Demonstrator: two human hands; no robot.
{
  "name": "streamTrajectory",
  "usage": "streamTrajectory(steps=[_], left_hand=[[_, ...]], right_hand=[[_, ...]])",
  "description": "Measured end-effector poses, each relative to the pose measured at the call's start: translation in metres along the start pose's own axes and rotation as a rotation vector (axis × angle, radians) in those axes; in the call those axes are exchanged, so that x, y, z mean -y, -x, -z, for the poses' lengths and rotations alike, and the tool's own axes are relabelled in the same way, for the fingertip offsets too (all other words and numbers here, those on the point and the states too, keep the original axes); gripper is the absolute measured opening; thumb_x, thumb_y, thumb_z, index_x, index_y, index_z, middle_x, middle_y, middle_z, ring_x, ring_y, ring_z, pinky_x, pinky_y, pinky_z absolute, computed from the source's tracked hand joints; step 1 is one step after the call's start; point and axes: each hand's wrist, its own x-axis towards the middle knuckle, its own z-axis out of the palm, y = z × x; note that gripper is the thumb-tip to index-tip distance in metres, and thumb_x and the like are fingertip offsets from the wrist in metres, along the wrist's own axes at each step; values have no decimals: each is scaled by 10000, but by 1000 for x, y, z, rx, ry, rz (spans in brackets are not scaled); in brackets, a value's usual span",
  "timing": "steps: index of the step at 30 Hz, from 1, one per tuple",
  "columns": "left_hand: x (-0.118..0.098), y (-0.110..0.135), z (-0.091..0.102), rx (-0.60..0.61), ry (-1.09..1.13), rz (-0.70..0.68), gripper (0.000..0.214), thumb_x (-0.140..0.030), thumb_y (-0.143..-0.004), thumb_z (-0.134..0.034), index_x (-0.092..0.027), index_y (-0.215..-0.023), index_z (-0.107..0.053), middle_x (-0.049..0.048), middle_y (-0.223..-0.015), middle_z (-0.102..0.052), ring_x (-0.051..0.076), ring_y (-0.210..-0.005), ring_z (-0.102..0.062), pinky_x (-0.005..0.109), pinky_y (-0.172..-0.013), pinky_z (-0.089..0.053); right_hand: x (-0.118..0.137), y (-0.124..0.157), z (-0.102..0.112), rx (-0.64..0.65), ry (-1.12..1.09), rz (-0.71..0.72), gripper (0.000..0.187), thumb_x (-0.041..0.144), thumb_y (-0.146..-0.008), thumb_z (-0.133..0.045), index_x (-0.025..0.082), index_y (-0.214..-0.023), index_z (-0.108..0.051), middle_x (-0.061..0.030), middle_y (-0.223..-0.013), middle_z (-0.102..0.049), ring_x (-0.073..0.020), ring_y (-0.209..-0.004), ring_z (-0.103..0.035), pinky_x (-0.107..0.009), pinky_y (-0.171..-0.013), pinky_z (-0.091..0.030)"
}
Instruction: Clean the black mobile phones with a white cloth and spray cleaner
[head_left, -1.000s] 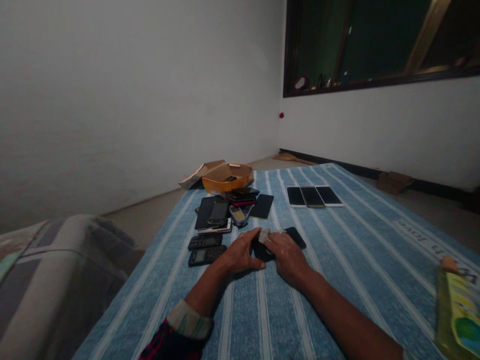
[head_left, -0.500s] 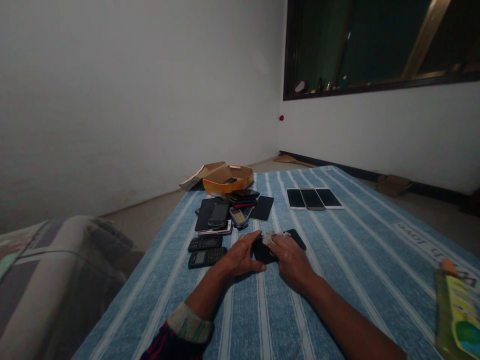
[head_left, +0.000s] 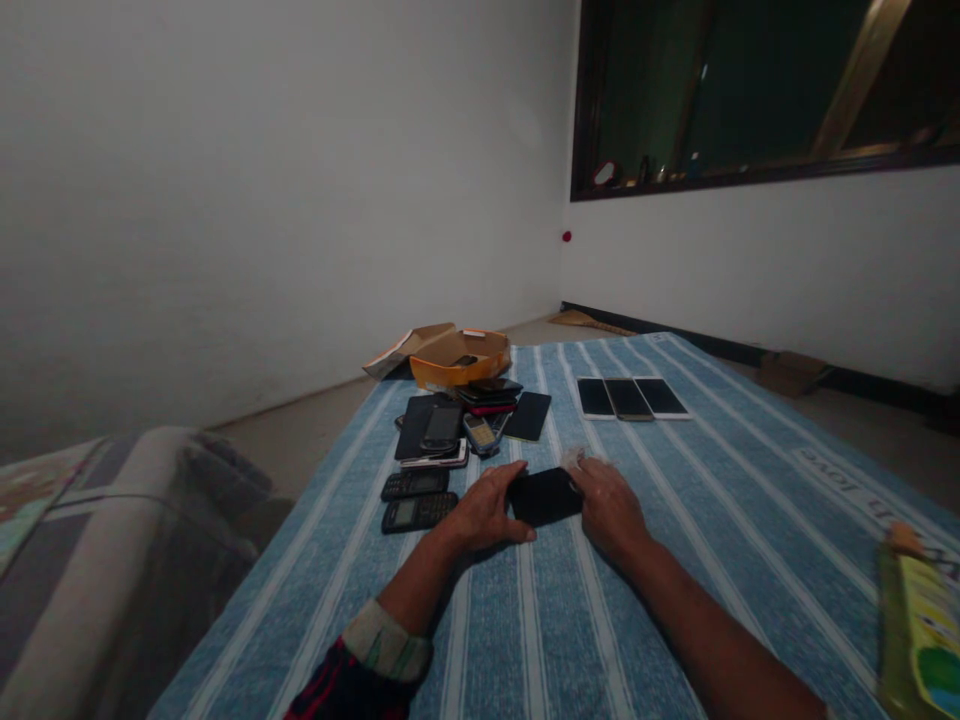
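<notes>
A black smartphone (head_left: pixel 546 497) lies on the blue striped cloth (head_left: pixel 517 640) between my two hands. My left hand (head_left: pixel 489 508) grips its left end, fingers along the far edge and thumb at the near side. With my right hand (head_left: pixel 611 508) I pinch a crumpled whitish tissue (head_left: pixel 573 459) at the phone's right end. The fingertips there are partly hidden. Two black keypad phones (head_left: pixel 417 512) sit side by side just left of my left hand.
Beyond my hands is a pile of phones (head_left: pixel 441 428), with an open orange cardboard box (head_left: pixel 459 372) behind it. Three phones (head_left: pixel 630 398) lie in a row at the far right. A yellow-green packet (head_left: pixel 919 630) is at the right edge, and a draped blanket (head_left: pixel 150 560) at the left.
My right hand has moved right with the tissue, from the middle of the black phone to its right end, uncovering more of the screen. My left hand keeps its hold.
</notes>
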Motion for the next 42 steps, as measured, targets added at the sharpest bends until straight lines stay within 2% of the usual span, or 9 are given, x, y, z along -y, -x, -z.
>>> streamTrajectory(steps=[5,13,17,21,24,28,31,36,42], left_hand=[[3,-1,-2,-11,-14,-7,1012,-383,-503,-881,-203,-1404,-456,114,-1353,-557,358,-1244,-488,494,-1090,-354],[-4,2,1,-32,-16,-8,935,-344,-535,-867,-199,-1378,-490,104,-1310,-590,334,-1200,-535,455,-1052,-405],[-5,3,2,-61,-45,-26,912,-295,-539,-858,-118,-1360,-501,143,-1261,-612,334,-1162,-560,430,-1033,-424],[-3,3,0,-94,-66,-41,877,-285,-561,-831,-190,-1364,-492,98,-1260,-617,315,-1145,-575,431,-1014,-447],[-3,3,-1,-103,-95,-49,872,-280,-566,-816,-181,-1368,-487,107,-1261,-623,319,-1142,-584,442,-1014,-451],[-8,4,-1,-141,-88,-72,835,-267,-585,-784,-154,-1360,-494,122,-1227,-655,304,-1098,-624,426,-985,-478],[-9,5,-1,-163,-43,-78,787,-274,-619,-756,-152,-1352,-495,107,-1176,-694,282,-1046,-661,407,-944,-507],[-4,5,-3,-201,59,-137,662,-294,-720,-698,-161,-1332,-484,78,-1101,-738,248,-1010,-692,383,-926,-525],[-9,6,-3,-220,37,-243,350,-369,-897,-552,-191,-1199,-556,67,-1011,-751,196,-913,-716,298,-833,-547]], right_hand=[[10,5,-4,-29,-95,194,422,4,-834,-430,173,-1160,-638,-109,-1094,-651,-224,-1046,-554,-354,-926,-420],[-3,2,-1,-6,-6,-21,369,40,-873,-393,148,-1088,-672,-120,-1022,-657,-248,-990,-570,-366,-889,-438],[7,4,-2,-32,-78,68,385,21,-860,-402,158,-1116,-655,-109,-1056,-651,-235,-1019,-562,-355,-917,-438],[21,7,-3,-29,-141,227,369,16,-847,-445,157,-1125,-642,-109,-1076,-646,-228,-1056,-547,-351,-944,-430],[22,5,-3,-35,-122,209,369,15,-845,-456,157,-1132,-641,-114,-1072,-648,-235,-1049,-548,-363,-940,-433],[12,3,-2,-103,-73,79,381,8,-838,-437,146,-1129,-640,-124,-1023,-653,-242,-982,-562,-374,-887,-461],[15,3,0,-196,-133,167,378,2,-820,-426,137,-1102,-638,-131,-1036,-650,-246,-1014,-562,-391,-912,-470],[34,6,3,-301,-209,349,366,30,-842,-409,131,-1122,-622,-154,-1103,-648,-258,-1091,-564,-438,-966,-472],[36,6,0,-383,-154,385,439,25,-860,-374,111,-1235,-587,-175,-1223,-627,-276,-1244,-506,-512,-1036,-431]])
